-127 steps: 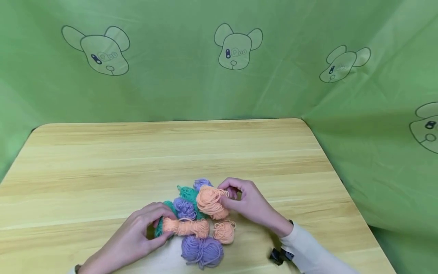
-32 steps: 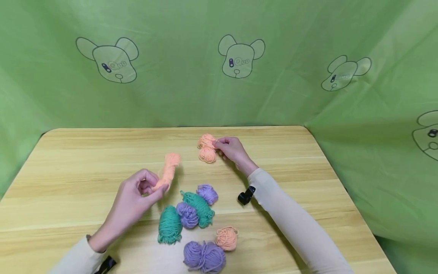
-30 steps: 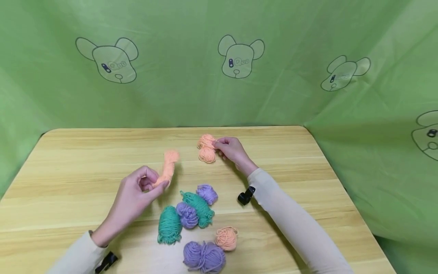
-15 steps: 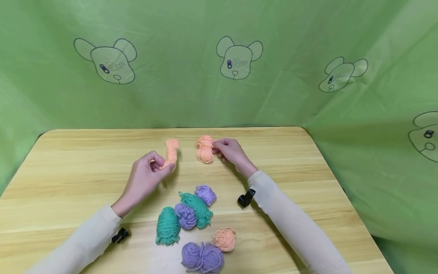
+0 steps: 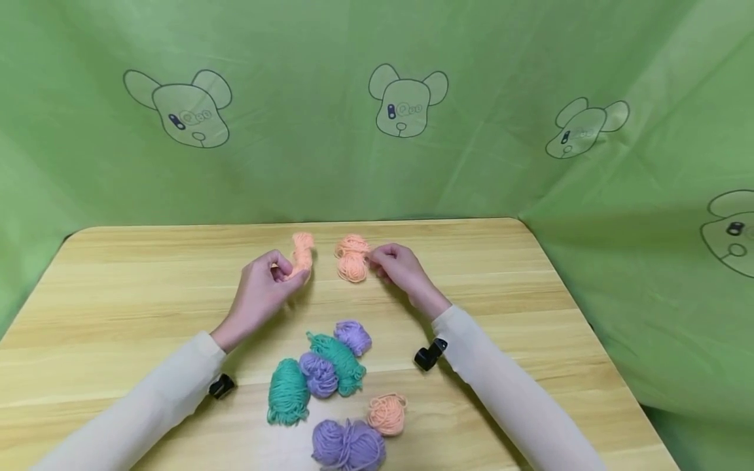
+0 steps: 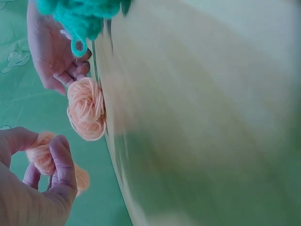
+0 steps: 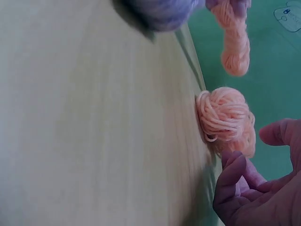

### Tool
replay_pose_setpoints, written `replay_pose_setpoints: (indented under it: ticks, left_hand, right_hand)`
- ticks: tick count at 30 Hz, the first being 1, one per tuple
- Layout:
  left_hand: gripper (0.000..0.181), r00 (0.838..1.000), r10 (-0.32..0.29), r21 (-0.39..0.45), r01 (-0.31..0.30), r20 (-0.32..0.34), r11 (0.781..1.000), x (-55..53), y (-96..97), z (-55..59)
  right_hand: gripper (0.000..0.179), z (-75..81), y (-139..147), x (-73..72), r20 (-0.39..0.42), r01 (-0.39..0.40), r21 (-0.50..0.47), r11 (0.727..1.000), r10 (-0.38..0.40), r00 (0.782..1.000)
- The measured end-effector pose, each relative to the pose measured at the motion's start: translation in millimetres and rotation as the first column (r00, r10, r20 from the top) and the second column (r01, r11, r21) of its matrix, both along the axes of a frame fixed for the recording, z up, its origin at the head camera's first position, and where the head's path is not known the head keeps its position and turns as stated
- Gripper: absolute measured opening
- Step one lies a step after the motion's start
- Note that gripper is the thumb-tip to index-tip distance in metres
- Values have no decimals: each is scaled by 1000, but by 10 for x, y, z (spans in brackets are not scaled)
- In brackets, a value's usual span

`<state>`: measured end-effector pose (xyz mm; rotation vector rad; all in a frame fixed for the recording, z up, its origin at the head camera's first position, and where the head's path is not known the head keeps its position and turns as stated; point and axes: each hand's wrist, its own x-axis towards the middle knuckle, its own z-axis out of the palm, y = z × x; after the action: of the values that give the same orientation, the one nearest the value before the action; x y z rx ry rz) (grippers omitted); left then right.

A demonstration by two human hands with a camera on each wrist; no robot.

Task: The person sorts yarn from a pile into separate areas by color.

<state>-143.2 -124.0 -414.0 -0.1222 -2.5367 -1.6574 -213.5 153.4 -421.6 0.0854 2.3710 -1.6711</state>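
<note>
My left hand point(image 5: 263, 286) pinches the lower end of a slim, twisted peach yarn skein point(image 5: 303, 251) near the table's far edge. The left wrist view shows thumb and fingers on that skein point(image 6: 43, 155). To its right, a second peach skein point(image 5: 353, 259), bulging at both ends, lies on the table. Beside it is my right hand point(image 5: 406, 273), its fingertips near the skein's right side. In the right wrist view the thumb and fingers of this hand point(image 7: 263, 179) stand apart, with the bulging skein point(image 7: 225, 115) just beyond them. Whether a fingertip touches it I cannot tell.
Nearer on the wooden table point(image 5: 147, 294) lie two green skeins point(image 5: 288, 391), two small purple ones point(image 5: 353, 337), a larger purple skein point(image 5: 349, 445) and a small peach ball point(image 5: 387, 413). A green curtain point(image 5: 294, 163) hangs behind the far edge.
Both peach skeins left the near cluster for the far side. Lately my left hand has carried its skein further back and right, close to the other; my right hand has loosened and drawn slightly away.
</note>
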Motion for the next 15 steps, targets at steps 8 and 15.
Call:
replay_pose_setpoints:
  ticks: [8, 15]
  left_hand:
    - [24, 1000, -7, -24, 7, -18, 1000, -143, 83, -3]
    - [25, 1000, -22, -39, 21, -20, 999, -233, 140, -56]
  right_hand:
    - [30, 128, 97, 221, -24, 9, 21, 1000, -9, 1000]
    - [27, 188, 176, 458, -50, -96, 48, 994, 98, 994]
